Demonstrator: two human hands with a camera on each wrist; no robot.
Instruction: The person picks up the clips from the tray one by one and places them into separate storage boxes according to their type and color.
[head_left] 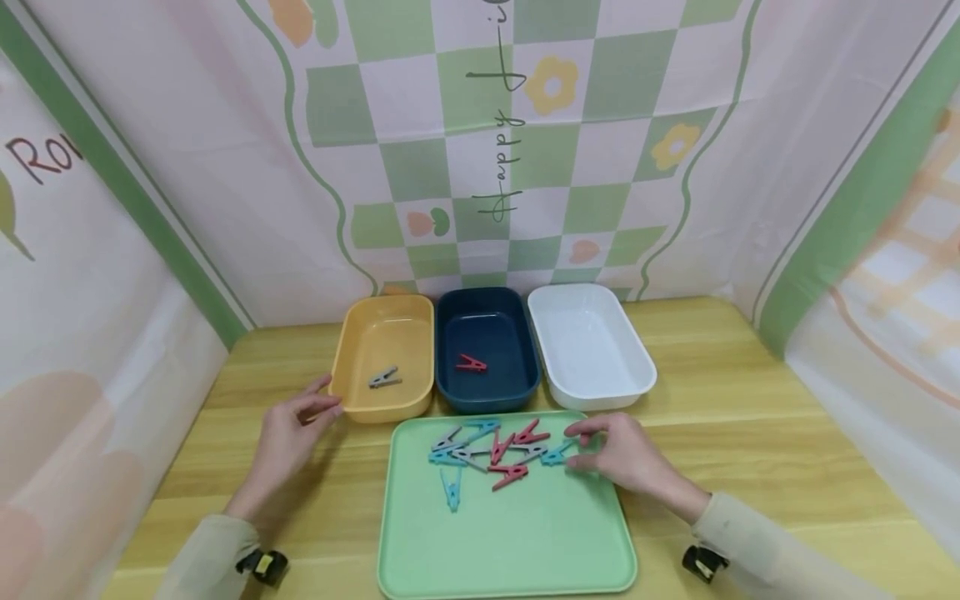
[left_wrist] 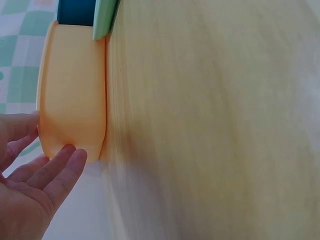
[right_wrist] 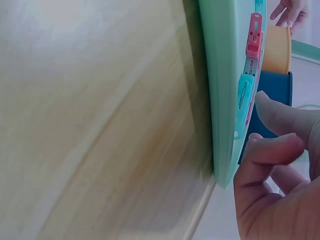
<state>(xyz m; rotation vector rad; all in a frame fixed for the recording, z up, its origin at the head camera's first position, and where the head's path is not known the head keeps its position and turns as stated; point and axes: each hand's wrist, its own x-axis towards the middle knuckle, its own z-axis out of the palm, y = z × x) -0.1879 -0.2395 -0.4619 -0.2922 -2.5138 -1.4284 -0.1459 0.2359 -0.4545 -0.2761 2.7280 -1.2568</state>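
Observation:
My left hand (head_left: 288, 437) touches the front left corner of the yellow bin (head_left: 382, 404), its fingers extended; the left wrist view also shows that hand (left_wrist: 45, 185) against the bin's end (left_wrist: 72, 90). My right hand (head_left: 626, 454) is over the right edge of the green tray (head_left: 510, 550), thumb and forefinger apart around the end of a blue clothespin (head_left: 555, 455). In the right wrist view, the fingertips of this hand (right_wrist: 280, 165) are beside that clothespin (right_wrist: 242, 102), and no grip shows. Red (head_left: 510, 475), grey and blue clothespins lie clustered on the tray's back half.
Behind the tray, the yellow bin holds a grey clothespin (head_left: 385, 379) and the dark blue bin (head_left: 487, 396) a red one (head_left: 471, 363). A white bin (head_left: 600, 392) stands at their right. Patterned cloth (head_left: 480, 167) hangs behind the wooden table (head_left: 750, 467).

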